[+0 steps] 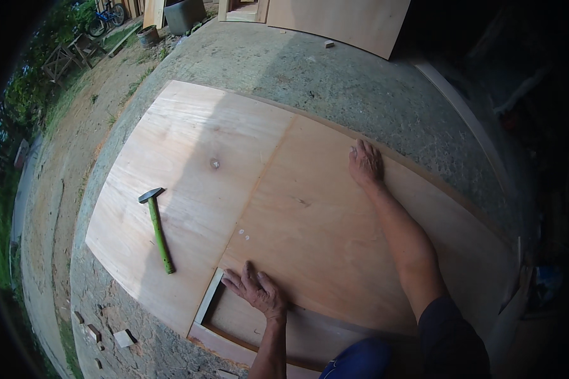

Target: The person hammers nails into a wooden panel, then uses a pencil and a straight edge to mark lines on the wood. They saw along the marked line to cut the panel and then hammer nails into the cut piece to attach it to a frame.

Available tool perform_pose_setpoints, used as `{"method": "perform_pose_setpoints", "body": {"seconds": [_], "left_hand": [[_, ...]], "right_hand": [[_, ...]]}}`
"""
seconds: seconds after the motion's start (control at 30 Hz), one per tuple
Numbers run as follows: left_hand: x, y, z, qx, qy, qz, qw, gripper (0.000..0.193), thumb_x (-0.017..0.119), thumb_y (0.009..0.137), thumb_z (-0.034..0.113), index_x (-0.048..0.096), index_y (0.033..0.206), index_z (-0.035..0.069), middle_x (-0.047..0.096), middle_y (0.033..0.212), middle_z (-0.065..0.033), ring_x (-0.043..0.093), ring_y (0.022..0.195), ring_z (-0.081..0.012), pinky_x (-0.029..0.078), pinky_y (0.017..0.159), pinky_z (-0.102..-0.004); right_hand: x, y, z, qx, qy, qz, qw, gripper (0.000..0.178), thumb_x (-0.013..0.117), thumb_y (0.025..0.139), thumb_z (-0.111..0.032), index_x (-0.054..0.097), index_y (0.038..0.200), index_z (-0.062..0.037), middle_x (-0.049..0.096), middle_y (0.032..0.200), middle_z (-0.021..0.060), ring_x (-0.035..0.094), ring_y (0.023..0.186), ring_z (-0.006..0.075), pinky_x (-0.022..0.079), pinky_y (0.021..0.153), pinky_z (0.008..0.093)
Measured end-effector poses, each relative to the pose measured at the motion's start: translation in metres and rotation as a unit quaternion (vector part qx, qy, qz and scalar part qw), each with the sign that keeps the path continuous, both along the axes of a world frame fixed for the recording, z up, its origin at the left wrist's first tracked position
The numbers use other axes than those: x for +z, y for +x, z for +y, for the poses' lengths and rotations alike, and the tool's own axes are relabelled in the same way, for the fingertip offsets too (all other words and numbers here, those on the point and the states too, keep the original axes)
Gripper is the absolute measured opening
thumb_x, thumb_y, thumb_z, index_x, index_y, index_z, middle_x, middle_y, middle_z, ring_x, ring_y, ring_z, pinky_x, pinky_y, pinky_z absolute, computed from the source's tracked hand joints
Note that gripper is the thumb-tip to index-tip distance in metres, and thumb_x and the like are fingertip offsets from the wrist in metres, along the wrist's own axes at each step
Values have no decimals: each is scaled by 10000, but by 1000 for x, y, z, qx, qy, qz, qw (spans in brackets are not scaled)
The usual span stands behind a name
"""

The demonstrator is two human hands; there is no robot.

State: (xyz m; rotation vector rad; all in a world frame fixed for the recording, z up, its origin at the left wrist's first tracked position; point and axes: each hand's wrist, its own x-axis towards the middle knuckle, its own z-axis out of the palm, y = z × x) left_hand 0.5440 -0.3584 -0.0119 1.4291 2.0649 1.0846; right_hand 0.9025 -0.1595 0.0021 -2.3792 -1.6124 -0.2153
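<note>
Likely lining up brown board (316, 221) on wood frame (208, 299), beside pale board (189, 145). Touching it with left hand (259, 295) and right hand (367, 165), with grips apart, clamped on nothing. Next: maybe slide over bare frame.

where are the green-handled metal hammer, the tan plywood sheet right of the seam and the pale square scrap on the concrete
Green-handled metal hammer (157, 226): head view, on the handle.
Tan plywood sheet (325, 234): head view, bare middle of its face.
Pale square scrap (124, 338): head view, upper face.
</note>
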Motion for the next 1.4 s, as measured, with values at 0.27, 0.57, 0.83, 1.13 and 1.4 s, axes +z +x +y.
{"method": "perform_pose_setpoints", "body": {"seconds": [0.27,0.57,0.83,1.13,1.4], "left_hand": [[1,-4,3,-9,-3,50,999,392,533,984,159,543,1367,73,176,1630,-234,46,1519,-434,115,1204,-570],[-10,0,-2,-30,7,68,997,386,514,1009,228,567,1358,72,182,1627,-226,73,1505,-457,148,1185,-607],[-12,-8,-2,-35,9,79,996,441,473,1034,338,594,1316,22,201,1622,-229,67,1513,-428,103,1191,-617],[-3,-16,1,-132,37,48,989,395,499,1027,293,605,1304,31,177,1634,-207,-27,1525,-407,-3,1199,-592],[-1,-5,-2,-54,25,8,998,327,532,1018,242,626,1283,76,118,1641,-211,-9,1519,-417,71,1197,-596]], "right_hand": [[-9,-30,20,32,47,-20,998,435,451,1018,-316,473,1388,-88,530,1384,94,474,1325,275,286,1101,661],[6,-36,48,21,-67,103,992,429,424,1026,-338,459,1388,-110,507,1403,97,416,1377,281,207,1142,653],[6,-52,61,21,-31,102,994,400,443,1015,-320,492,1333,-82,529,1350,130,449,1333,289,221,1150,590],[-2,-40,68,39,43,80,995,242,498,984,-241,587,1120,-62,641,1108,157,598,1090,325,407,986,469],[-5,-39,69,61,46,73,994,250,477,977,-224,609,1117,-65,641,1126,148,591,1117,316,392,1021,470]]}}
